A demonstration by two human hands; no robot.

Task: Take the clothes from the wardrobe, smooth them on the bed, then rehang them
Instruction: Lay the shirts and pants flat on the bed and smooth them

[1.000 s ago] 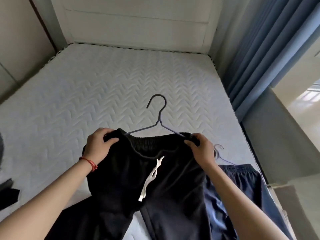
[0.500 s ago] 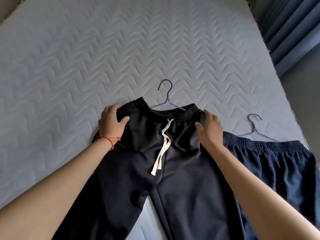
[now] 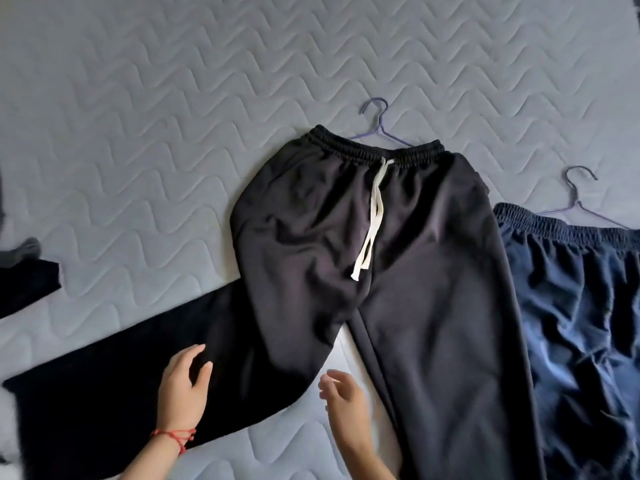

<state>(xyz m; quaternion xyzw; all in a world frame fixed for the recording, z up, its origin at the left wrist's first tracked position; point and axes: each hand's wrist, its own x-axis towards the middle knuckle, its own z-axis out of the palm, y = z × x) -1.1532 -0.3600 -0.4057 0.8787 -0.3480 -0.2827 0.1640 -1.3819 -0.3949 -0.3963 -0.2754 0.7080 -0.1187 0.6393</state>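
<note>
Fingers (image 3: 199, 362) of the left hand (image 3: 183, 389) lie open and flat on the black sweatpants (image 3: 398, 271); the right hand (image 3: 346, 403) is blurred, fingers loosely open, holding nothing.

Black sweatpants lie spread on the quilted mattress (image 3: 173, 116), white drawstring (image 3: 372, 216) on top, purple hanger (image 3: 379, 128) at the waistband. Navy shorts (image 3: 581, 306) lie just beside them on the right, with a second hanger (image 3: 576, 199).

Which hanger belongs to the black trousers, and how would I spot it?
On the quilted mattress, find the black trousers with the white drawstring. Their hanger pokes out above the waistband. The other hanger lies farther right, above the navy trousers.
</note>
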